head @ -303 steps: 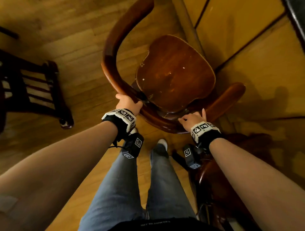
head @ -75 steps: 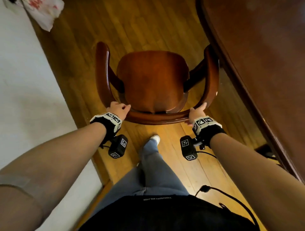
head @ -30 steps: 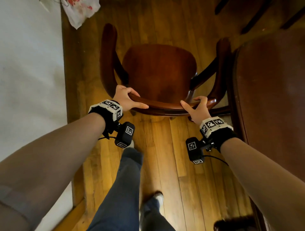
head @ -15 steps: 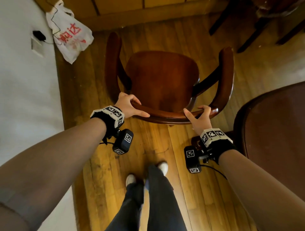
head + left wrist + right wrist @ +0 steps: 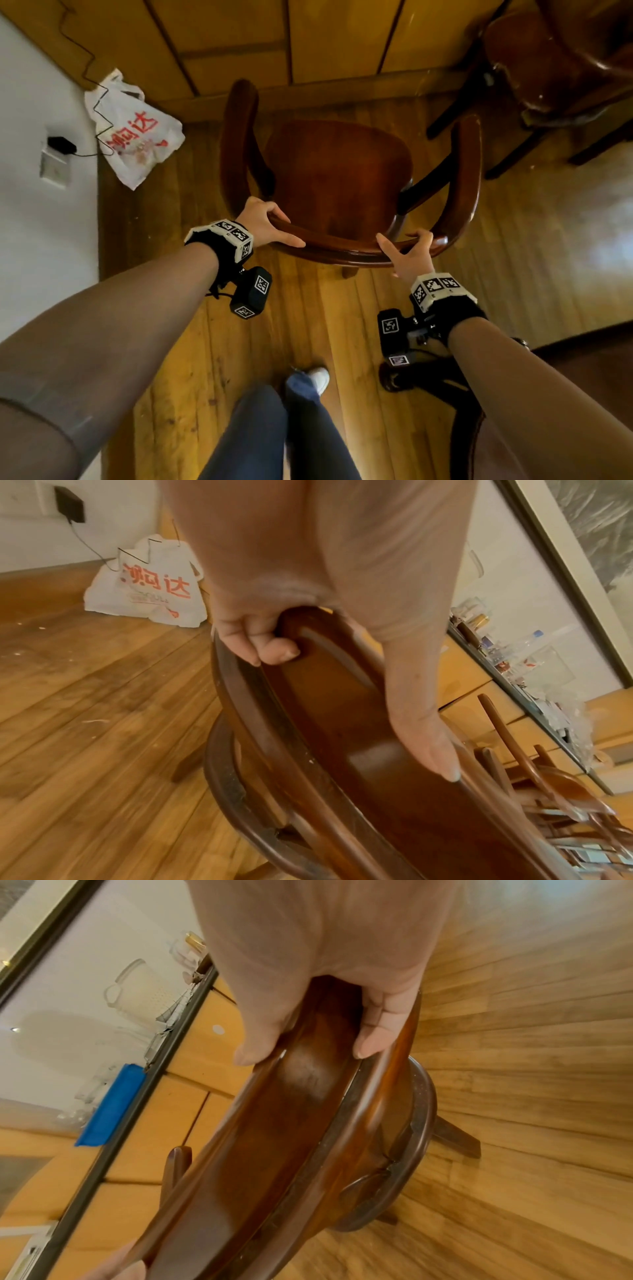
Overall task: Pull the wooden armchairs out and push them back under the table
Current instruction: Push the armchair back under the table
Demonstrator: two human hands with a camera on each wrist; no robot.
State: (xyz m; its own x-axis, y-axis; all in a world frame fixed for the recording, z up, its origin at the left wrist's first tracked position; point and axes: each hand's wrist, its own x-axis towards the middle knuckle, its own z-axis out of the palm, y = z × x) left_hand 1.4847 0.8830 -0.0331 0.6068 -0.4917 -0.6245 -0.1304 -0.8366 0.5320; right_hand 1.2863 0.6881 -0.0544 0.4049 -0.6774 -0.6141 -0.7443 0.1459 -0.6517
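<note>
Hands, left and right, grip armchair back rail, cabinet close ahead.

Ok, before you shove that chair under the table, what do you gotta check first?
1. Left hand grips the back rail of the armchair: ok.
2. Right hand grips the rail too: ok.
3. Seat bare, nothing to fall off: ok.
4. Chair aimed at the table: not ok, it faces the wooden cabinet; the table is off to the right.
5. Plastic bag and charger cord away from the chair legs: ok, they lie off to the left.
6. Space under the table free: cannot tell.
</note>
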